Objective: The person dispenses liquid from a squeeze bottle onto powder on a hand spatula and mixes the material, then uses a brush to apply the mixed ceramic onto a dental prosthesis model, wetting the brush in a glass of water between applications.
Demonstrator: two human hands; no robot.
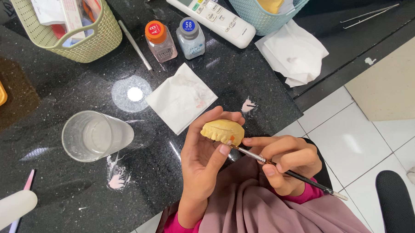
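My left hand (200, 153) holds a yellow dental cast (222, 131) shaped like a row of teeth, thumb pressed on its lower edge. A small orange spot shows on the cast near the thumb. My right hand (287, 162) grips a thin brush (292, 174) like a pen, its tip touching the cast beside the orange spot. Both hands hover over the front edge of a black speckled counter (58, 200).
A clear glass cup (92, 135) stands at the left, a white tissue (180, 97) behind the hands. Two small bottles (160, 40) (190, 36), a white remote (211, 16), two baskets (75, 29) (263, 9), crumpled tissue (293, 51) and tweezers (369, 14) sit further back. Pink smears (116, 179) mark the counter.
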